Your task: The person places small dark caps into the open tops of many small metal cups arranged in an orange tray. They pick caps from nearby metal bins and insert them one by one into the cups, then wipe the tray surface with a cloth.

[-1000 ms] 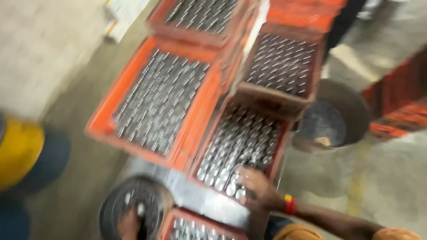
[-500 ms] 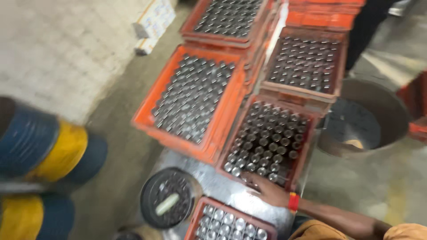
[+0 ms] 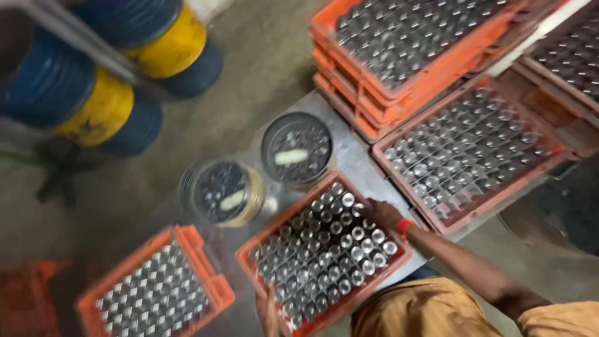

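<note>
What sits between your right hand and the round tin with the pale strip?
Head view: only the near orange crate's corner cylinders and bare metal tabletop lie between right hand and tin.

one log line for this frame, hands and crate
right hand: on far rim of orange crate of shiny cylinders | left hand: at near rim | crate: on metal table

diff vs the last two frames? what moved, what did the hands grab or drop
The right hand has left the far crate and now rests on the near crate of cylinders; the left hand grips that crate's front edge. The view swung left, showing another crate and drums. Crate stacks and both round tins stayed put.
</note>
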